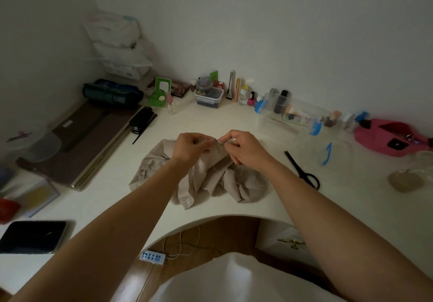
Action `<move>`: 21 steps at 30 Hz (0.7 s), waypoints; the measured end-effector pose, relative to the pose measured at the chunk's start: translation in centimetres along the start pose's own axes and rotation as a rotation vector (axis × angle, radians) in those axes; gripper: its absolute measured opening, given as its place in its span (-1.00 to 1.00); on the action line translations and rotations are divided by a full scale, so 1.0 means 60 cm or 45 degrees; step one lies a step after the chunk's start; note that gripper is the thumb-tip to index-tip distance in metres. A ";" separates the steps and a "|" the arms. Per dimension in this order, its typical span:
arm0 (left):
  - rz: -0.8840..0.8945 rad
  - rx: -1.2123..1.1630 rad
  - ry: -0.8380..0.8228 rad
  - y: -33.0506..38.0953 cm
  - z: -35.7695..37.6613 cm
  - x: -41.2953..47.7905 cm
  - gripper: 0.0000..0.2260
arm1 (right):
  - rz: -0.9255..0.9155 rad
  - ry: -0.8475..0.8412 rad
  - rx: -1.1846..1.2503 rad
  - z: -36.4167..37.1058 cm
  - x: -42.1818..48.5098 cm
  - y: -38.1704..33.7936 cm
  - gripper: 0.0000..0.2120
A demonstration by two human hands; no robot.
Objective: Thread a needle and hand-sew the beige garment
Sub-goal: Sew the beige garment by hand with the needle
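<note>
Left grip: your left hand (191, 146) seems to pinch thread (243, 167).
Right grip: right hand (243, 148) pinches needle (219, 140).
Garment: beige garment (206, 180) on worktop (234, 119), 6 o'clock of hands.
Risk: in dim light, a frayed thread end may miss the eye.

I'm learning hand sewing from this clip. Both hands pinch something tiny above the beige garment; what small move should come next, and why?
Probably ease the right hand leftward, feeding its pinched thread into what looks like the needle in the left hand. The hands nearly meet above the beige garment and thread hangs loose, so threading seems unfinished; the eye is too small to see.
</note>
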State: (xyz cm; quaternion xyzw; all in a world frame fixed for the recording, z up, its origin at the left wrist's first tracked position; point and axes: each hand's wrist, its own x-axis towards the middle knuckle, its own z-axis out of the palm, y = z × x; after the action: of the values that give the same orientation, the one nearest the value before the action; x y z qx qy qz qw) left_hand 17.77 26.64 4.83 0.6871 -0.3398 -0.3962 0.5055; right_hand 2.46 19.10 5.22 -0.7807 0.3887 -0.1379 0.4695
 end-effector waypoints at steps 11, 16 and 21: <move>0.002 -0.054 0.052 0.003 0.007 -0.008 -0.94 | 0.015 0.092 0.063 0.003 0.002 0.005 -0.82; -0.063 -0.072 0.078 0.002 0.006 -0.008 -0.93 | 0.013 0.082 0.183 -0.003 -0.008 0.002 -0.79; -0.106 -0.090 0.035 0.007 0.005 -0.011 -0.93 | 0.027 0.053 0.266 -0.007 -0.015 0.002 -0.79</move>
State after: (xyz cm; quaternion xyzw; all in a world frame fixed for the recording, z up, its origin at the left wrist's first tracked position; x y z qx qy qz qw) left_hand 17.18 26.95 5.34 0.6878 -0.2898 -0.4189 0.5171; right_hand 1.59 19.45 5.49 -0.7202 0.3902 -0.1889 0.5417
